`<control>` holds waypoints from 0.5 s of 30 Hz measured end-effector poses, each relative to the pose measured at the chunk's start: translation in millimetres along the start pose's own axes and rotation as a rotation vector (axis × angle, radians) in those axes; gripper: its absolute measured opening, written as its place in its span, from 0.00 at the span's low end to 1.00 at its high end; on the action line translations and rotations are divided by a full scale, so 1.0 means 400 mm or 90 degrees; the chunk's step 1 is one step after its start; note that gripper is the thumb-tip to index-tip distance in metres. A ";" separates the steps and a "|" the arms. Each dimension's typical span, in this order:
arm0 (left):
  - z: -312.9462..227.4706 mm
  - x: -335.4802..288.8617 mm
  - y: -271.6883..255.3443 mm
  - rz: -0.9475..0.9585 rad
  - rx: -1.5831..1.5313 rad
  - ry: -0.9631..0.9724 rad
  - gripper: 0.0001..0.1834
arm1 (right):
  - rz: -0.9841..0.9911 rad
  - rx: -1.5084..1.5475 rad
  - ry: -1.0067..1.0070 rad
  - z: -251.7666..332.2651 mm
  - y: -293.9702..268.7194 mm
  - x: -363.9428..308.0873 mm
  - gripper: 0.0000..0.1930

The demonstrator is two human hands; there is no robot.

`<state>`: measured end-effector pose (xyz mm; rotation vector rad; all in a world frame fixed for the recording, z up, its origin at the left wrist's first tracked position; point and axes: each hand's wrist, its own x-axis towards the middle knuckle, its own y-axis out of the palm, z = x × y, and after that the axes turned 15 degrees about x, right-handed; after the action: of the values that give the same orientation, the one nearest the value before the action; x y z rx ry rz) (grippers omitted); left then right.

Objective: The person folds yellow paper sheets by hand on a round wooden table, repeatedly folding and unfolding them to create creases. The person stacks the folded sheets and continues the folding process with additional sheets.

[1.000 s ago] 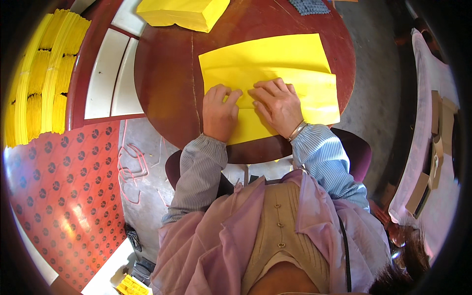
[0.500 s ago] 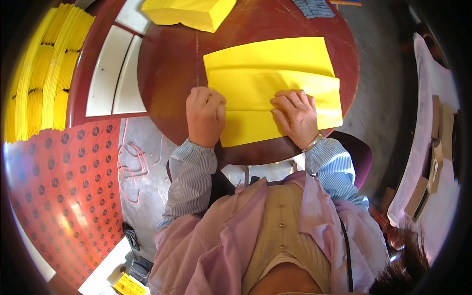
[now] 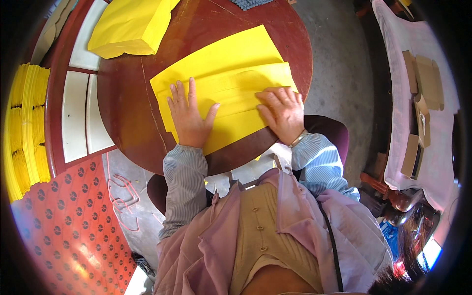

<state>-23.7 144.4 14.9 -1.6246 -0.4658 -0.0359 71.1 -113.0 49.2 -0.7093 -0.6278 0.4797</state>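
Note:
A yellow folded sheet [image 3: 228, 81] lies at a slant on the round dark red table [image 3: 128, 113], its near part turned over so that layers and creases run across it. On the sheet's left part rests my left hand [image 3: 191, 118], fingers spread and pointing away from me. My right hand [image 3: 284, 114] lies palm down on the right part, its fingers stretched over the fold and slightly bent. Neither hand grips anything. What the sheet is made of I cannot tell for sure.
Beyond the sheet sits a thick yellow block-shaped pile [image 3: 128, 29]. A blue-grey textured cloth [image 3: 248, 4] touches the far edge. At the left are white panels [image 3: 74, 115] and stacked yellow folded pieces [image 3: 24, 132]. Open cardboard boxes [image 3: 427, 83] lie on a pale cloth-covered surface at the right.
My left hand has gone from closed at the sheet's left edge to spread flat on it. The right hand stays on the fold. The whole view has shifted and turned somewhat.

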 end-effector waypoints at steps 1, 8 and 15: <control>0.000 0.000 0.001 0.004 0.005 -0.001 0.47 | -0.007 -0.021 0.011 -0.012 -0.013 -0.006 0.14; -0.008 -0.008 0.013 -0.028 0.077 0.021 0.45 | -0.071 -0.097 0.026 -0.044 -0.054 -0.003 0.16; -0.016 -0.006 0.009 0.042 0.146 0.005 0.45 | 0.052 0.060 -0.096 0.102 0.190 0.082 0.34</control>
<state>-23.2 137.5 11.4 -1.4125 -0.3945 0.0589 52.5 -24.7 30.6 -0.6146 -0.7149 0.6392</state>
